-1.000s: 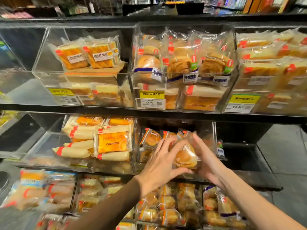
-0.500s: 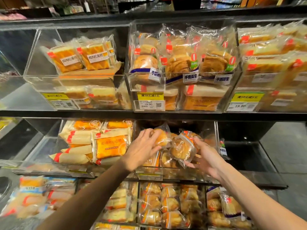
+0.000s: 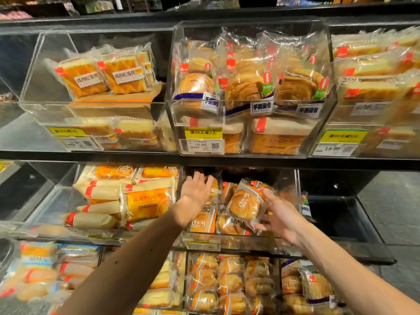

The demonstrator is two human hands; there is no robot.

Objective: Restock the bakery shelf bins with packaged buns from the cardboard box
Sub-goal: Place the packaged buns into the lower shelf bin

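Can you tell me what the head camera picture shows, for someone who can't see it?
Two hands reach into a clear middle-shelf bin: the right hand holds a packaged bun, the left hand presses buns further back. Surrounding bins hold wrapped bread.

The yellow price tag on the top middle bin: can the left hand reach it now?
Probably yes. The left hand is in the middle-shelf bun bin, directly below the yellow price tag; only the dark shelf edge lies between.

One view only — a wide-angle camera on the person's head, facing the shelf straight on and tilted slightly down. It stands close: both forearms reach in from the bottom edge — the rows bow at the frame's sides.
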